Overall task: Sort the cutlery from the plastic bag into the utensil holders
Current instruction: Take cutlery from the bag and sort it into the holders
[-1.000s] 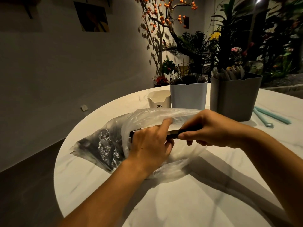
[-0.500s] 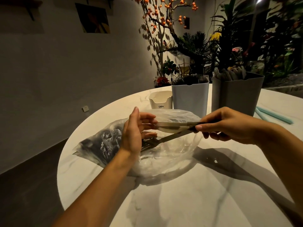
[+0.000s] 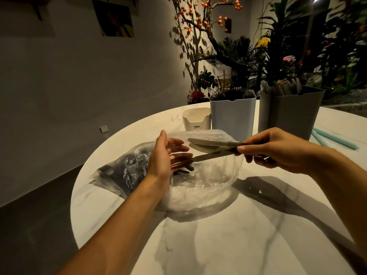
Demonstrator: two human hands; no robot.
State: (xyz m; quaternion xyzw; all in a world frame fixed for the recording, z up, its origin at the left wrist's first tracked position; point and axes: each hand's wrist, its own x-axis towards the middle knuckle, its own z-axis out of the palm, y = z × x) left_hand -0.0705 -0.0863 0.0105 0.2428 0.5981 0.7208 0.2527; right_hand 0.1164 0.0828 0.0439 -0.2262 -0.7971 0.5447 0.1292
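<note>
Pinching three dark-handled steel cutlery pieces (image 3: 210,148) by their handles, the right hand (image 3: 278,149) should lift them beyond the left hand (image 3: 164,155) (fingers straight, empty) toward the tall grey plastic holder (image 3: 292,114).

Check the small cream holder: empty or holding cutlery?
Apparently empty. The small cream holder shows only bare inner wall and nothing rising above its rim, unlike the white holder beside it, where cutlery tops show; its bottom is hidden.

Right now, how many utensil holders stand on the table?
3, in a row behind the plastic bag: small white holder, taller white holder, grey holder rightmost.
</note>
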